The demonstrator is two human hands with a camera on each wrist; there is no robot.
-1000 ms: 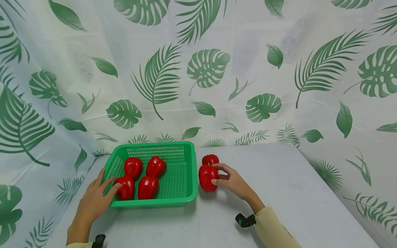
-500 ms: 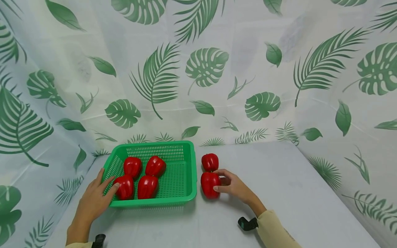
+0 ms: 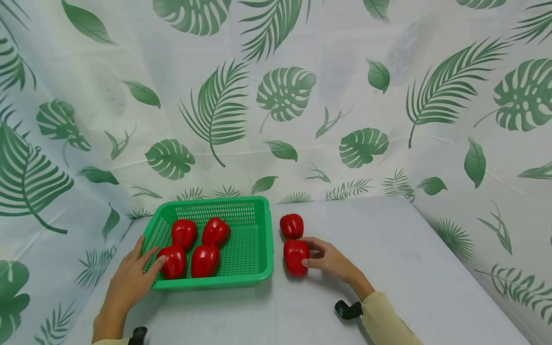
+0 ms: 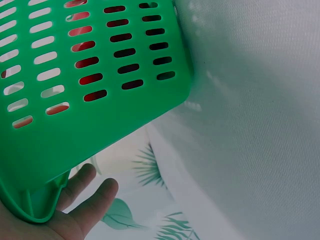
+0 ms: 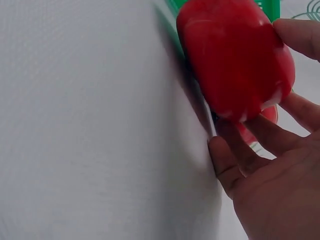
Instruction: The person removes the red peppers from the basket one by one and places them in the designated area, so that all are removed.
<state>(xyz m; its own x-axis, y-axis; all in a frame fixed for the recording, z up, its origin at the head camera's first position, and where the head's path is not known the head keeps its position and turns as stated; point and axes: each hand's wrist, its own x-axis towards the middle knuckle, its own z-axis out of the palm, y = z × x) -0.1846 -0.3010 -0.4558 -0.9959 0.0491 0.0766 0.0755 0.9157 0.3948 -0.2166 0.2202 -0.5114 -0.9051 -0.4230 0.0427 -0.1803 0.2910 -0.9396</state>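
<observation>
While a glossy red bell pepper (image 3: 295, 258) sits pinched between the thumb and curved fingers of my right hand (image 3: 334, 261), it is just right of a green slotted plastic basket (image 3: 211, 282); whether its weight is on the white cloth-covered table (image 3: 371, 230) I cannot tell. The head view hides my lower fingers, but the right wrist view shows several reaching behind the pepper, the lowest ending near the cloth. A second glossy red pepper (image 3: 291, 225) lies just beyond the pinched one. Inside the basket, four matching red peppers (image 3: 205, 261) gather at the left, leaving bare mesh floor toward the right rim. My left hand (image 3: 129, 275) rests at the left rim, fingers spread; the left wrist view adds two fingertips outside the basket and red glimpsed through its slots. A narrow strip of cloth parts basket from pinched pepper, and more stretches rightward past my wrist to the table's edge. Since a second ago, I've drawn that pepper nearer me and slightly right, uncovering more of the one beyond.
</observation>
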